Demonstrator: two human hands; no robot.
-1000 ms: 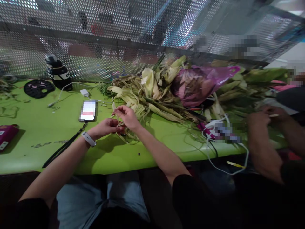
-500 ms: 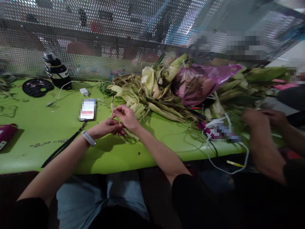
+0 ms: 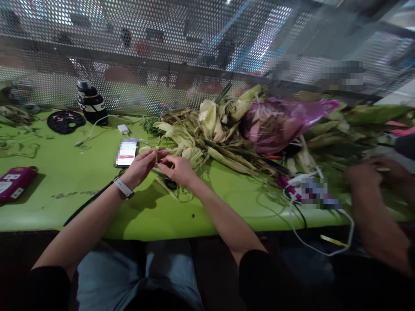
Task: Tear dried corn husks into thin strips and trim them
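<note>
Over the green table point(image 3: 81, 211), my left hand point(image 3: 142, 167) and my right hand point(image 3: 179, 169) meet, fingertips pinched together. A pale strip of corn husk point(image 3: 146, 149) shows at the fingers of both hands; its middle is hidden by them. Loose husk strips point(image 3: 167, 189) lie on the table below my right hand. Just behind my hands is a heap of dried corn husks point(image 3: 223, 149). To the left of my left hand lies a lit phone point(image 3: 126, 152).
A purple plastic bag point(image 3: 275, 125) rests on the husks. A dark bottle point(image 3: 91, 103), black palette-shaped object point(image 3: 65, 122) and magenta box point(image 3: 17, 183) are left. White cable point(image 3: 350, 229) loops off the right edge, near another person's hands point(image 3: 366, 175). Perforated metal mesh point(image 3: 181, 73) stands behind.
My left hand has turned palm inward with its fingers raised. My right hand's fingers have lowered slightly and sit beside it. The whole view has shifted a little, bringing more of the magenta box in.
</note>
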